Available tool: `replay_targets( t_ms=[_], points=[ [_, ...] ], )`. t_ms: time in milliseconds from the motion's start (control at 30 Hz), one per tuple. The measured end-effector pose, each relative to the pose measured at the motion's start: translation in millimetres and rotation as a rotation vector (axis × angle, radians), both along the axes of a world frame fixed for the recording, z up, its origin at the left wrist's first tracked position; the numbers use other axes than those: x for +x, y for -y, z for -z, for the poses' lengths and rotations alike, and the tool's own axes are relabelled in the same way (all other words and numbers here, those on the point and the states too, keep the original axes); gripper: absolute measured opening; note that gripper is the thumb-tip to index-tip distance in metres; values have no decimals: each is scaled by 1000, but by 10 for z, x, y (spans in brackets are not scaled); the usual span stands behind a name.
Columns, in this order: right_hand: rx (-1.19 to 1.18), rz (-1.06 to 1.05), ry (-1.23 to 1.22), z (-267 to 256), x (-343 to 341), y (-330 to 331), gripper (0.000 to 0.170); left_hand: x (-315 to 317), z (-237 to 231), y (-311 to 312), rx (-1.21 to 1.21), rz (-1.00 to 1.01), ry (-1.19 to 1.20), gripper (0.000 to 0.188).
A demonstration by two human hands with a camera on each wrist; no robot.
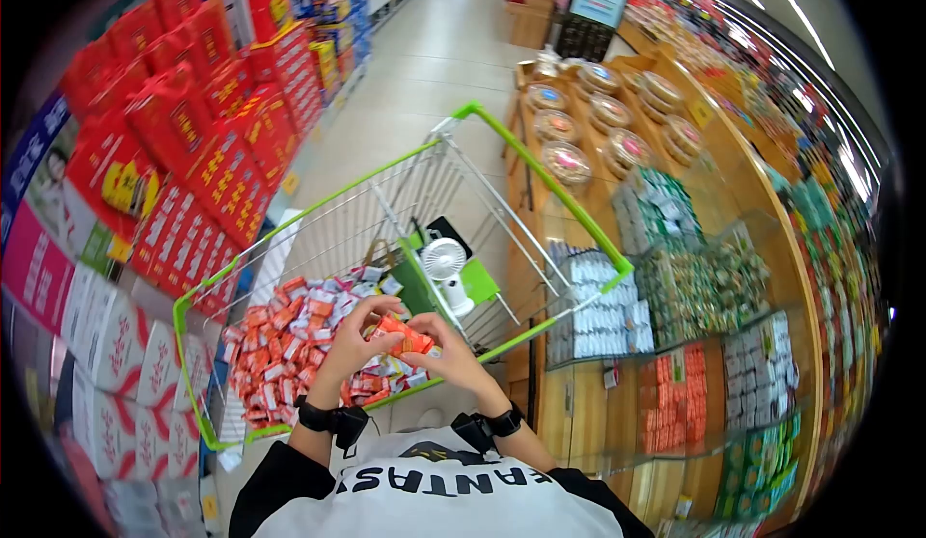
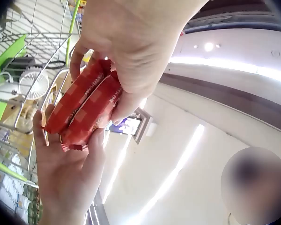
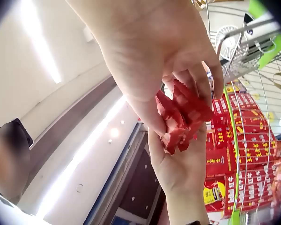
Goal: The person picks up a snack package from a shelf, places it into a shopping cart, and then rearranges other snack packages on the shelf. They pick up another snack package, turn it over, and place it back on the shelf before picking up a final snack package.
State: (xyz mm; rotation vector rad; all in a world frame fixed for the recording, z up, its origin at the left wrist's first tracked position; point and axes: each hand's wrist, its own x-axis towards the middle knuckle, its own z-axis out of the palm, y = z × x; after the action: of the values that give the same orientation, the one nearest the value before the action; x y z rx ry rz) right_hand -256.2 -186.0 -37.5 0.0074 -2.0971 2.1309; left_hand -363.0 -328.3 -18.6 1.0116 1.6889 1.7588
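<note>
Two small red wrapped packets (image 1: pixel 405 337) lie side by side between both hands, above the shopping cart's near side. The left hand (image 1: pixel 359 343) pinches one end with thumb and fingers curled round them; the right hand (image 1: pixel 451 357) grips the other end. In the left wrist view the paired packets (image 2: pixel 90 110) slant between the left hand (image 2: pixel 126 42) above and the right hand (image 2: pixel 68 178) below. In the right wrist view, the right hand (image 3: pixel 154 51) and left hand (image 3: pixel 181 176) meet at the packets' (image 3: pixel 185 117) crinkled ends. Many orange-red packets (image 1: pixel 289 345) fill the cart's left part below.
The green-edged cart (image 1: pixel 579 212) also holds a white fan (image 1: pixel 445 260) and a green flap. Red boxes and bags (image 1: pixel 183 104) are stacked left. Wooden bins with round tubs (image 1: pixel 566 163) and wrapped goods stand right. An aisle (image 1: pixel 424 46) runs ahead. A blurred person (image 2: pixel 255 187) appears in the left wrist view.
</note>
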Motion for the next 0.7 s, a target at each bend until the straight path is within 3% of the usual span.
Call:
replay_targets(
  t_ms=[100, 267, 300, 433, 567, 700],
  points=[
    [11, -101, 11, -8, -186, 126, 44, 4, 81, 277, -14, -182, -87, 40],
    [40, -141, 31, 107, -407, 253, 37, 146, 149, 588, -20, -431, -41, 34],
    [-77, -165, 29, 86, -438, 275, 36, 195, 108, 624, -83, -488, -39, 32],
    [-99, -230, 47, 133, -598, 310, 36, 406, 161, 706, -117, -742, 70, 29],
    [-34, -299, 84, 114, -680, 325, 38, 607, 140, 746, -36, -822, 223, 20],
    [-81, -357, 140, 121, -707, 437, 37, 755, 248, 825, -54, -908, 162, 15]
  ],
)
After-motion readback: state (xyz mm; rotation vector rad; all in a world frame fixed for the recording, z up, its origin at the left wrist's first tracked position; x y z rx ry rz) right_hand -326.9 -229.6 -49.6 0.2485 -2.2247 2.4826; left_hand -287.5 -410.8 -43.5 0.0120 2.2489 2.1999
